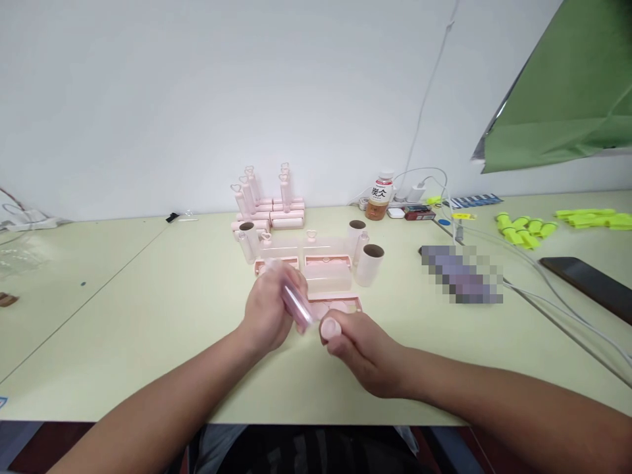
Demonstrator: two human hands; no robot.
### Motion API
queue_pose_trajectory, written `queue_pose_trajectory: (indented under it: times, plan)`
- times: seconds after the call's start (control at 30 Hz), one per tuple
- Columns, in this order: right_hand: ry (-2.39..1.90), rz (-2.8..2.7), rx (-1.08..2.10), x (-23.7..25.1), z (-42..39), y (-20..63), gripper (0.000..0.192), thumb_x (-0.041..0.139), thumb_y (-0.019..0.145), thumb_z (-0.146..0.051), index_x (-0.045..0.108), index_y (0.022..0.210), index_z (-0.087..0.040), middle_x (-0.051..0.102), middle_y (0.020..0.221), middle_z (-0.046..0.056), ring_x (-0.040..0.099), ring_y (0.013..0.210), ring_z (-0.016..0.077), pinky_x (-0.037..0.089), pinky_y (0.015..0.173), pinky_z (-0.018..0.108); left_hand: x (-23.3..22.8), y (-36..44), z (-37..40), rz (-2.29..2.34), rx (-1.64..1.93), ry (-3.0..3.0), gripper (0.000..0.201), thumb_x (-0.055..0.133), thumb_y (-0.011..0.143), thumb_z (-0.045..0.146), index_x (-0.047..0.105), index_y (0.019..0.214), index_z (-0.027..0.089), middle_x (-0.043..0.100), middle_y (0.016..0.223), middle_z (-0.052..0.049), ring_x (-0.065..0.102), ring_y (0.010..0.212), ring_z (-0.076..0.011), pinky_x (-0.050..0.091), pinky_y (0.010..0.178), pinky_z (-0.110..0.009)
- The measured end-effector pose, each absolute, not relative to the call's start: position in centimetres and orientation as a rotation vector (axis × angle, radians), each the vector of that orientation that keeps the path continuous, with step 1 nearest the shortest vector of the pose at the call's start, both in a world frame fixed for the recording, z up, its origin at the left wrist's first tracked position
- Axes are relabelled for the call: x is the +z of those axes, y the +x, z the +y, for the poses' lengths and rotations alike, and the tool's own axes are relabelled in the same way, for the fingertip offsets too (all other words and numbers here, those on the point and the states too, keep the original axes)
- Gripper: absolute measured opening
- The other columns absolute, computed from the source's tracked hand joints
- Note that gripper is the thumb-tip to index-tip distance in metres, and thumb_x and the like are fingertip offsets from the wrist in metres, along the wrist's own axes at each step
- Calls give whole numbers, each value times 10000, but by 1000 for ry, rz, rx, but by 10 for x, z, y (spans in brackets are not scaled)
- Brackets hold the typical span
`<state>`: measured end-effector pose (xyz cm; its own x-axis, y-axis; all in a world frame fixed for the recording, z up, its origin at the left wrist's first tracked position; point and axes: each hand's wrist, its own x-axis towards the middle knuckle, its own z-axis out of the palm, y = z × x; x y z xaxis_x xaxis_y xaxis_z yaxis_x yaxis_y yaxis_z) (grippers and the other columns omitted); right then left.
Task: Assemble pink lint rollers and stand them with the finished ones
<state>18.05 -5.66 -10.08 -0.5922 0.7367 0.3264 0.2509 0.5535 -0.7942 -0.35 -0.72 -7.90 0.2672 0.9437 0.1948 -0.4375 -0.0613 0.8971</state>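
My left hand (270,308) is closed around a shiny, see-through pink tube (297,307), smeared by motion. Close by on the right, my right hand (368,345) grips a pale pink cylindrical piece (331,328), seen end-on; the fingers hide the rest of it. The two held pieces are apart. Just beyond my hands lie open pink cases (358,301) with clear covers (328,276), partly hidden by my hands. White rolls with brown cardboard cores (370,266) stand upright on both sides of the cases.
Farther back, several pink rollers (288,220) with heart-topped handles stand near the wall. A labelled bottle (380,195), white cables (557,306), a blurred-out object (461,273), a dark phone (587,283) and neon-yellow pieces (526,230) occupy the right side of the table (148,289).
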Motion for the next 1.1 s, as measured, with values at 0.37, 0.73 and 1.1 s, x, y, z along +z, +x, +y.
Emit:
queue_pose_trajectory:
  times: [0.37,0.73,1.1]
  plan:
    - [-1593,-2498,357,-29,1,196,192,459,960,-340,559,982,-178,657,791,69,585,682,219,339,568,279,-74,-16,9,802,1446,1065,459,644,775,608,556,661,173,557,547,29,502,364,-100,387,338,-233]
    - [-1516,-2964,292,-35,69,162,218,478,904,-217,585,1089,-170,693,972,127,622,807,250,366,593,290,-75,-20,17,935,1478,1115,508,620,778,653,553,650,166,532,466,23,467,345,-89,327,332,-207]
    - [-1254,-2373,581,-5,25,181,356,540,916,-501,600,1106,-206,644,721,-2,567,655,161,353,564,255,-73,-3,-5,986,1142,1626,308,717,759,403,506,689,189,520,539,56,503,489,-93,389,464,-212]
